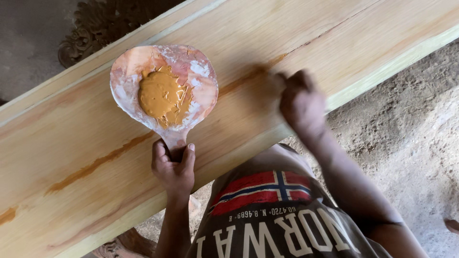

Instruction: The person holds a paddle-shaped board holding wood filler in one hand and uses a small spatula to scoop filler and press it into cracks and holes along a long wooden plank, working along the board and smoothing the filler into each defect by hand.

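Note:
My left hand (173, 167) grips the short handle of a round paddle-shaped board (201, 91) that carries a blob of ochre wood filler (160, 95). The board is held just above a long pale wooden plank (71, 143). My right hand (301, 102) is blurred and pressed to the plank over a filler-smeared crack (248, 79); its fingers are closed around a small tool that I cannot make out. An ochre streak of filler (95, 165) runs along the plank's grain to the left.
The plank crosses the view diagonally, its near edge (382, 71) a lighter strip. Sandy dirt ground (411, 138) lies to the right. A dark carved wooden ornament (100, 24) sits beyond the plank at upper left, and another carved piece (119, 246) shows below it.

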